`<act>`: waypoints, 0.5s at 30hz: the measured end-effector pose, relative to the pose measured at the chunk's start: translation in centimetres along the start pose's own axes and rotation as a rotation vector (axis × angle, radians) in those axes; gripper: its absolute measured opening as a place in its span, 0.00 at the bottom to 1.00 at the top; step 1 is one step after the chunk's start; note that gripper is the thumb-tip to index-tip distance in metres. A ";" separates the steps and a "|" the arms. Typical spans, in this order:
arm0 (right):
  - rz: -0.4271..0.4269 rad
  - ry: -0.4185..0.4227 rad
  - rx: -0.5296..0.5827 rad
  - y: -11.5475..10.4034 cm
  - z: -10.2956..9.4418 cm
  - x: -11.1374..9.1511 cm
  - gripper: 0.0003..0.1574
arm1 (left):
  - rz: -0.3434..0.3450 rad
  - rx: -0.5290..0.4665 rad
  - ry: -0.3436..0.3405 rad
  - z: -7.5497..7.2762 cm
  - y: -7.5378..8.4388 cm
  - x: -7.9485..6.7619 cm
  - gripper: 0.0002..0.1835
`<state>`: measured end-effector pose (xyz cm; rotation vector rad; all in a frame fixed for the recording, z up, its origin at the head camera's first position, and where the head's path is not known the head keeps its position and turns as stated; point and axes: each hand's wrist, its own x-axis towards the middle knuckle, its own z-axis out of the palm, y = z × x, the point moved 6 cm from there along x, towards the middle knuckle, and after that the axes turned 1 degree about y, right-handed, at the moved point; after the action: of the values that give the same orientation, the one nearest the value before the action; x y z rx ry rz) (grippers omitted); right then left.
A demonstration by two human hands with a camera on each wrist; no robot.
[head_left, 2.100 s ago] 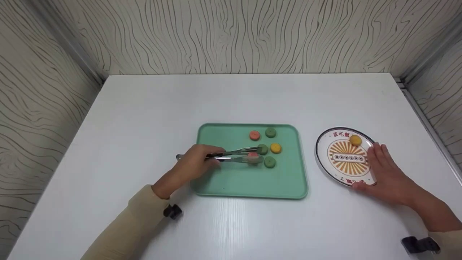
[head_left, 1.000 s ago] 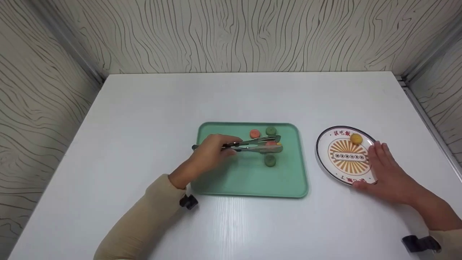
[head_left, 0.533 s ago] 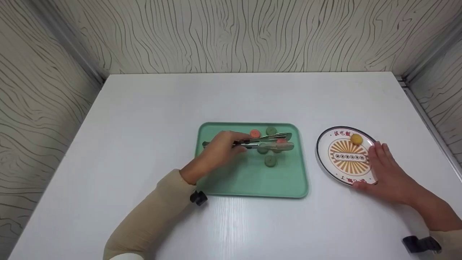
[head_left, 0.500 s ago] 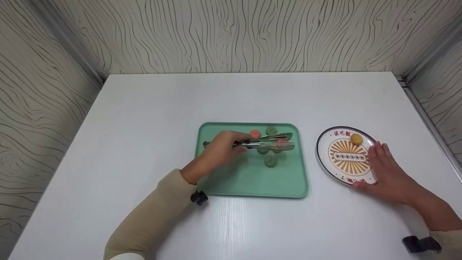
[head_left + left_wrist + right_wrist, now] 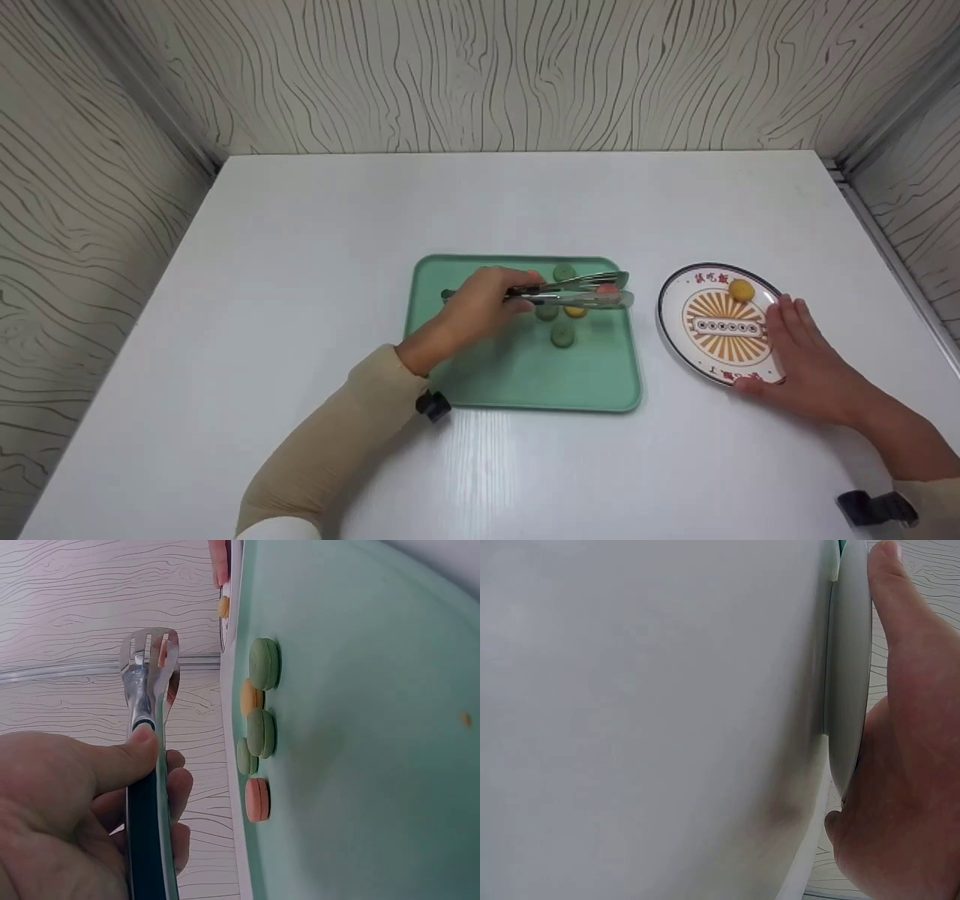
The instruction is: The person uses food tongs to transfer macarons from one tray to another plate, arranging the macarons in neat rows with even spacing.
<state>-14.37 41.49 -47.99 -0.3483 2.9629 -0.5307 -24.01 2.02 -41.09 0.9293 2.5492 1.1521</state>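
My left hand (image 5: 480,300) grips metal tongs (image 5: 566,291) by their dark handle, thumb on one side and fingers on the other in the left wrist view. Between the tong heads is a pink macaron (image 5: 607,288), raised over the right edge of the green tray (image 5: 517,382). On the tray lie three green macarons (image 5: 562,334), a yellow macaron (image 5: 575,312) and another pink macaron (image 5: 257,799), mostly covered by the hand in the head view. My right hand (image 5: 817,367), fingers extended, rests against the right rim of the white patterned plate (image 5: 675,330).
A yellow macaron (image 5: 741,290) sits near the back of the plate. White table surface (image 5: 480,465) surrounds tray and plate. Wood-patterned panels (image 5: 480,75) stand behind and on both sides. A small orange crumb (image 5: 466,720) lies on the tray.
My left hand has moved right and slightly back with the tongs, which lifted the pink macaron from among the others towards the tray's right edge. The right hand and plate stay put.
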 end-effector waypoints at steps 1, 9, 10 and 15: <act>0.002 -0.001 0.001 0.0 0.0 0.0 0.75 | 0.002 0.004 -0.002 0.1 0.1 0.2 0.15; 0.003 -0.007 0.000 0.1 0.0 0.0 0.75 | 0.003 0.024 -0.011 0.8 0.9 1.3 0.17; 0.002 -0.006 -0.001 0.1 0.0 0.0 0.75 | -0.001 0.021 -0.015 1.0 1.0 1.5 0.17; -0.005 0.001 -0.012 0.2 0.1 0.1 0.75 | -0.019 0.020 -0.029 1.6 1.5 2.1 0.18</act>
<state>-14.50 41.57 -48.13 -0.3575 2.9678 -0.5133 -24.28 5.02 -40.92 0.9171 2.5458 1.1018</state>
